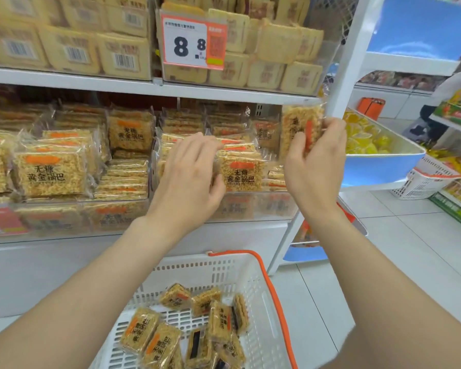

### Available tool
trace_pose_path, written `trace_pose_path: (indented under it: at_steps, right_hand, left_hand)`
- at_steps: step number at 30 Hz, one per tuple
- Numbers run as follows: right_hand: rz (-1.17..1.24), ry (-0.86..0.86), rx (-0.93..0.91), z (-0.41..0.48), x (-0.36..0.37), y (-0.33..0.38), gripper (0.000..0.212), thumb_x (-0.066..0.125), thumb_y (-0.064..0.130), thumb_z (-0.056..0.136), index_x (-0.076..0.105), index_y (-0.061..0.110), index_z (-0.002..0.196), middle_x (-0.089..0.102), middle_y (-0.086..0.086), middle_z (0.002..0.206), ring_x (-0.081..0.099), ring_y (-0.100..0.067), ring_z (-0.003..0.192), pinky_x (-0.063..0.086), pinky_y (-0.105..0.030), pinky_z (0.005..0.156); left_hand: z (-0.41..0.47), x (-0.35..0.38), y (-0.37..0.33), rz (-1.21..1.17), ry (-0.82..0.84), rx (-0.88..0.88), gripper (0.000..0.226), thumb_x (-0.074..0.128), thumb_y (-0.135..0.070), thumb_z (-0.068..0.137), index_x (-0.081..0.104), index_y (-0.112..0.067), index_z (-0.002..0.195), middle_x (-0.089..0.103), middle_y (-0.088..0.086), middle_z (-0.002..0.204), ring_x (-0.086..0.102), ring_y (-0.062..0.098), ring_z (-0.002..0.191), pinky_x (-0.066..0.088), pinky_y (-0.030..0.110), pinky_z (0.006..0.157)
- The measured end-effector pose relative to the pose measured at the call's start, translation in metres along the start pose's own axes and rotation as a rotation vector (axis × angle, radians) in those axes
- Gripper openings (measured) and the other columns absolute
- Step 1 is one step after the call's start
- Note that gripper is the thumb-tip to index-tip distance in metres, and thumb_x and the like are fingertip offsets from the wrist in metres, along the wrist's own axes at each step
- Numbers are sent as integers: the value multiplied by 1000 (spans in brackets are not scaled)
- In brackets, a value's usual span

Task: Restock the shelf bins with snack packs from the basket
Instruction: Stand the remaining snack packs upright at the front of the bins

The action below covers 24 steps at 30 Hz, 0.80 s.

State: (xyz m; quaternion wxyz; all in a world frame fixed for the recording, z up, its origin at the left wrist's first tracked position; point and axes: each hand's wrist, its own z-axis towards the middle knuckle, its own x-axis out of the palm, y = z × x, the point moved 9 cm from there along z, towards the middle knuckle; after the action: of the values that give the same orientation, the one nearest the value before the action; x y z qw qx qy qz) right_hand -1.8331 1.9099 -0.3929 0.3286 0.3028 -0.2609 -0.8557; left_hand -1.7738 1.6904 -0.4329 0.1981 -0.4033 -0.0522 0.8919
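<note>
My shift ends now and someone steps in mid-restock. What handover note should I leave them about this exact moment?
Right hand pinches one snack pack upright over the right bin, not yet placed.
Left hand touches the bin's front pack; grip unclear.
Done: the bin already holds many packs.
Left: place the held pack, then empty the basket, which has several loose packs in it.

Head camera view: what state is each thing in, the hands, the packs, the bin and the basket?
left hand: open, fingers spread against the stocked packs.
right hand: pinching one pack.
held pack: turned on end at the bin's right end, not yet placed.
shelf bin: nearly full.
basket: several loose packs left inside.
</note>
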Motion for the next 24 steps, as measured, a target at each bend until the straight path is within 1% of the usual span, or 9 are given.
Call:
trace_pose_path:
  at_steps: [2,4,6,9,11,15,18,21,24]
  right_hand:
    - [-161,44,-58,9,15,-13,36,55,27,102,50,12,135,55,-9,127,54,-28,106,47,-45,84]
    - [-320,132,-140,16,36,-23,36,56,27,103,52,15,137,57,-10,126,58,-36,110,48,-51,89]
    - [-457,222,-200,21,59,-31,37,56,27,105,53,18,141,59,-9,127,59,-37,113,45,-51,92]
    - [-558,266,-240,31,84,-35,37,57,25,106,55,20,142,61,-9,127,59,-37,115,41,-49,95]
    - [-644,223,-290,39,94,-33,35,61,18,102,58,21,137,64,-9,124,55,-38,115,39,-49,94]
    - [-765,138,-380,53,112,-26,34,66,3,89,61,17,120,67,-12,111,51,-40,114,35,-51,92]
    - [-826,256,-417,66,138,-32,32,59,-1,90,62,13,119,69,-18,112,51,-41,116,35,-51,96]
    - [-833,431,-496,72,167,-40,35,54,10,100,56,14,135,65,-26,124,50,-46,123,38,-53,98]
    - [-850,414,-510,78,170,-41,35,51,20,106,58,16,140,53,-31,135,44,-50,130,36,-57,102]
  left_hand:
    - [1,15,3,124,87,-26,60,63,-32,98,45,-15,153,40,7,164,24,29,158,11,56,130]
    - [2,27,9,258,146,-50,66,53,-49,101,37,-20,159,29,8,171,15,33,161,3,62,129]
    - [3,33,13,356,163,-65,67,43,-60,103,36,-24,159,34,8,168,23,39,156,6,66,126]
    - [3,39,16,453,139,-47,63,37,-62,105,38,-24,156,44,8,159,39,38,143,20,63,120]
    - [3,41,18,483,112,-25,63,37,-62,106,39,-23,155,45,8,157,41,37,142,23,61,117]
    - [1,42,20,493,72,-5,61,39,-61,106,42,-23,155,47,8,158,42,37,143,22,59,118]
    - [1,42,20,489,49,8,60,40,-61,106,44,-24,153,48,7,157,43,36,142,22,58,117]
    - [1,42,20,487,25,17,60,40,-61,106,46,-24,152,49,6,157,45,36,141,23,57,117]
    - [0,42,20,483,6,18,59,39,-61,106,46,-24,152,50,6,157,45,36,140,23,58,117]
